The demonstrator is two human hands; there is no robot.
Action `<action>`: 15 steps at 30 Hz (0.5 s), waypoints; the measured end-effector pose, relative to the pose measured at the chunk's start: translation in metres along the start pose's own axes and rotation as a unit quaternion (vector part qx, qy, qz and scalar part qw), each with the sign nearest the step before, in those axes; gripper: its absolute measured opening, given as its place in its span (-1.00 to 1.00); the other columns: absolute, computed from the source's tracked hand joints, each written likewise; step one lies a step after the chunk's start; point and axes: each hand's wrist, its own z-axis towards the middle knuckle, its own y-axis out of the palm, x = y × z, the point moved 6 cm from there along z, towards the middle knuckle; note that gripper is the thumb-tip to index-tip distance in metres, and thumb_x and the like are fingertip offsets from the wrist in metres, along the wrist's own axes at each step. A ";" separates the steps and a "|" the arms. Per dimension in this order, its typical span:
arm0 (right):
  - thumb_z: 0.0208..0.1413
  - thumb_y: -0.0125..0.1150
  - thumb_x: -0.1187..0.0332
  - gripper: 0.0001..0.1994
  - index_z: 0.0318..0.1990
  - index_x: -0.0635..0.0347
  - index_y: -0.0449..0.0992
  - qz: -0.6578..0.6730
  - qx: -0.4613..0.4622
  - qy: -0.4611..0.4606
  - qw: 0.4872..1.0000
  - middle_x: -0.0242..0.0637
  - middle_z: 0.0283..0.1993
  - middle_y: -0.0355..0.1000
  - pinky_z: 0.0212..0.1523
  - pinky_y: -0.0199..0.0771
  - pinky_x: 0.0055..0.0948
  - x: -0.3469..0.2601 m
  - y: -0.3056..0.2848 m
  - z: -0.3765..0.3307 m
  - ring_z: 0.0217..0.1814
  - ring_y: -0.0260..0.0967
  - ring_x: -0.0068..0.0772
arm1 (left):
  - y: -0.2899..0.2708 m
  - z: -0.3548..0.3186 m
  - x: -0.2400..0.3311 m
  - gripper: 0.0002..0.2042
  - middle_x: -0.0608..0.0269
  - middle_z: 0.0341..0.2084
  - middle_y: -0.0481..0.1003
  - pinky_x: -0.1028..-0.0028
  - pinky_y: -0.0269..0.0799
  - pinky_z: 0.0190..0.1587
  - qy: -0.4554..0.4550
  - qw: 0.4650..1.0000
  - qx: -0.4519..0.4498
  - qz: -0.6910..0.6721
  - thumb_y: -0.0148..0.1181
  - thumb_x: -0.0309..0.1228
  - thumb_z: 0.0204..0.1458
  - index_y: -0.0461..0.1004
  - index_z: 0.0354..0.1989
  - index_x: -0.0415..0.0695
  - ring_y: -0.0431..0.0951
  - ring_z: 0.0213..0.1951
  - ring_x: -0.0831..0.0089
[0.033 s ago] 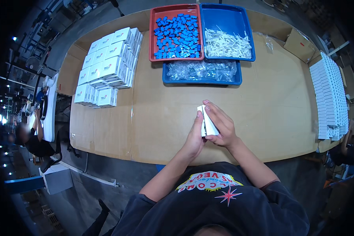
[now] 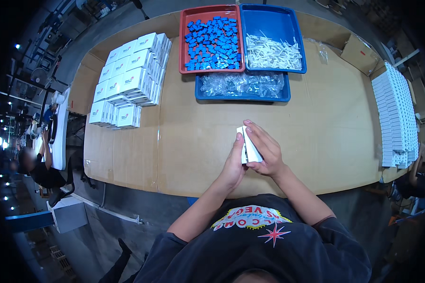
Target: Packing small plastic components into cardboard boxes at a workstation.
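A small white carton (image 2: 251, 152) is held upright between my two hands, just above the near middle of the table. My left hand (image 2: 233, 166) grips its left side, with the thumb pointing up along it. Along the right side lies my right hand (image 2: 269, 152), its fingers close together and pressed on the carton. A dark gap or slot shows down the edge facing me. The carton's contents, if any, are hidden.
Stacked white boxes (image 2: 123, 82) stand at the left, more white cartons (image 2: 395, 118) at the far right. At the back are a red tray (image 2: 183, 47) of blue pieces, a blue tray (image 2: 271, 23) of white sticks, and a lower blue tray (image 2: 241, 98) of clear bags. Cardboard (image 2: 198, 141) covers the table.
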 end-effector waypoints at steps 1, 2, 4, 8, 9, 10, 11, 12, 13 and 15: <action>0.15 0.27 -0.27 -0.14 0.27 0.45 0.46 0.000 0.000 0.000 1.000 0.26 0.35 0.37 0.35 0.42 0.02 0.000 0.001 0.000 0.38 0.39 0.31 | -0.001 0.000 0.001 -0.41 0.25 0.15 0.50 0.34 0.49 0.17 0.006 1.000 0.003 0.001 -0.28 0.15 0.47 0.27 0.39 -0.05 0.55 0.13 0.43; 0.18 0.22 -0.29 -0.13 0.29 0.46 0.44 0.002 -0.005 0.003 1.000 0.26 0.36 0.37 0.35 0.42 -0.01 0.001 0.002 0.000 0.39 0.39 0.28 | -0.002 0.000 0.002 -0.41 0.27 0.13 0.51 0.34 0.50 0.14 0.012 1.000 0.006 0.002 -0.28 0.15 0.47 0.29 0.37 -0.05 0.56 0.11 0.45; 0.22 0.18 -0.31 -0.12 0.31 0.46 0.42 0.004 -0.011 0.005 1.000 0.25 0.36 0.36 0.35 0.42 -0.05 0.000 0.006 0.000 0.39 0.39 0.26 | -0.003 -0.001 0.004 -0.39 0.24 0.17 0.48 0.36 0.46 0.19 0.000 1.000 0.003 0.006 -0.27 0.16 0.46 0.26 0.40 -0.06 0.53 0.16 0.43; 0.36 -0.15 -0.38 -0.06 0.43 0.46 0.30 0.132 0.061 0.141 0.979 0.18 0.43 0.32 0.39 0.36 -0.21 0.011 0.005 -0.002 0.45 0.35 0.10 | 0.004 0.004 0.012 -0.26 0.17 0.31 0.35 0.39 0.28 0.35 0.201 0.959 -0.056 0.192 -0.22 0.19 0.44 0.06 0.53 -0.16 0.37 0.33 0.33; 0.38 -0.19 -0.36 -0.08 0.43 0.46 0.29 0.216 0.078 0.202 0.952 0.16 0.45 0.29 0.43 0.29 -0.21 0.017 0.009 -0.005 0.49 0.30 0.06 | 0.007 -0.001 0.019 -0.19 0.14 0.40 0.24 0.38 0.14 0.44 0.284 0.891 -0.057 0.349 -0.21 0.18 0.44 -0.14 0.60 -0.20 0.25 0.42 0.28; 0.41 -0.23 -0.35 -0.09 0.43 0.46 0.29 0.298 0.096 0.261 0.913 0.15 0.48 0.27 0.47 0.23 -0.22 0.022 0.013 -0.009 0.53 0.25 0.02 | 0.007 0.001 0.018 -0.19 0.14 0.40 0.24 0.38 0.14 0.44 0.283 0.892 -0.056 0.349 -0.21 0.18 0.44 -0.14 0.60 -0.20 0.25 0.42 0.28; 0.46 -0.26 -0.28 -0.15 0.43 0.46 0.29 0.293 0.074 0.254 0.919 0.10 0.52 0.22 0.53 0.10 -0.23 0.021 0.012 -0.006 0.58 0.17 -0.02 | 0.005 0.004 0.016 -0.19 0.10 0.37 0.25 0.33 0.20 0.42 0.270 0.903 -0.034 0.332 -0.14 0.12 0.43 -0.18 0.61 -0.20 0.29 0.39 0.26; 0.46 -0.26 -0.28 -0.15 0.43 0.46 0.29 0.293 0.073 0.255 0.919 0.10 0.52 0.22 0.53 0.10 -0.23 0.020 0.011 -0.005 0.58 0.17 -0.02 | 0.002 0.006 0.014 -0.18 0.06 0.35 0.27 0.28 0.26 0.40 0.256 0.914 -0.012 0.314 -0.07 0.07 0.43 -0.23 0.62 -0.21 0.34 0.37 0.24; 0.47 -0.26 -0.26 -0.17 0.44 0.44 0.29 0.253 0.047 0.259 0.931 0.08 0.52 0.22 0.54 0.08 -0.23 0.019 0.011 -0.003 0.58 0.16 -0.02 | 0.001 0.004 0.018 -0.26 0.06 0.29 0.34 0.31 0.31 0.35 0.234 0.932 0.007 0.276 -0.12 -0.01 0.47 -0.21 0.63 -0.16 0.41 0.29 0.28; 0.49 -0.05 0.00 -0.38 0.45 0.34 0.32 0.211 0.013 0.241 0.947 0.05 0.54 0.20 0.54 0.11 -0.21 0.019 0.009 -0.003 0.59 0.16 0.01 | -0.008 0.007 0.019 -0.29 0.07 0.27 0.37 0.32 0.34 0.33 0.214 0.956 0.026 0.199 -0.16 -0.02 0.48 -0.19 0.63 -0.13 0.43 0.26 0.30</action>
